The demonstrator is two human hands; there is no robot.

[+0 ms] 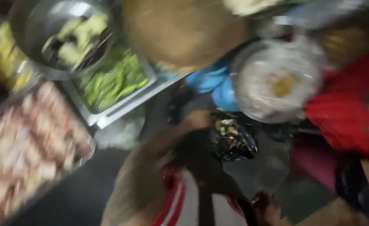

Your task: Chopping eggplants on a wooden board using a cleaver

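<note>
While the whole view is smeared by motion, the left hand at centre reaches into a crumpled black plastic bag; its grip cannot be told. I judge the bag could slip or spill onto the dark floor at seven o'clock. No right hand shows.

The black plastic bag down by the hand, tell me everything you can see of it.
The black plastic bag is thin, crinkled and glossy, blurred by camera motion. Its mouth gapes upward, showing pale greenish-yellow scraps inside. It sits low in the middle of the view, below the blue containers and the round foil-lined dish. The left hand is at its left edge; whether the fingers pinch the rim cannot be told.
</note>
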